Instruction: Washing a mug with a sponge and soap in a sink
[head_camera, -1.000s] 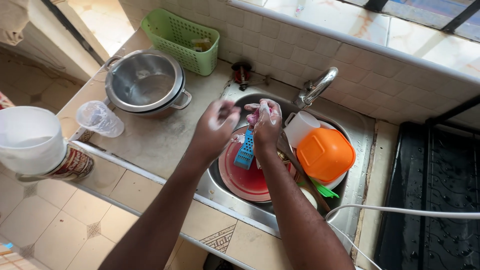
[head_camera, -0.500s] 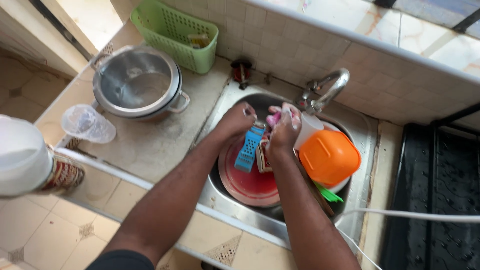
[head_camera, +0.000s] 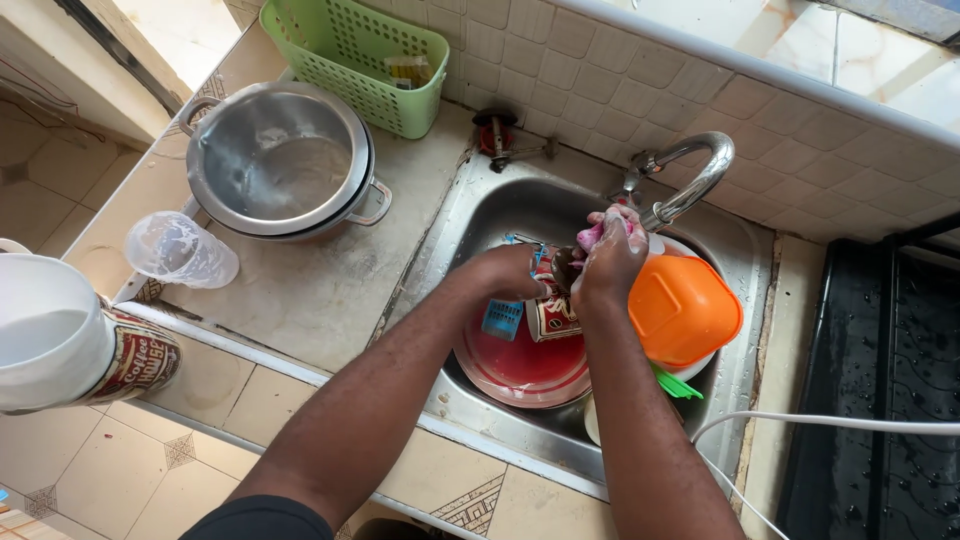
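Tiled tabletop (head_camera: 330, 290) with steel sink (head_camera: 470, 215) under a chrome tap (head_camera: 690, 180); a steel pot (head_camera: 275, 170), a clear cup (head_camera: 180, 250) and a green basket (head_camera: 360, 60) are set aside on the tabletop. A patterned mug (head_camera: 552, 312) is held over the sink by the left hand (head_camera: 510, 272), grip closed on it, while a pink cloth (head_camera: 592, 235) is clenched in the soapy right hand (head_camera: 610, 262) against its rim. Scrubbing is judged midway: red plate (head_camera: 520, 365), blue brush (head_camera: 502, 318) and orange bowl (head_camera: 682, 308) are left unrinsed in the sink.
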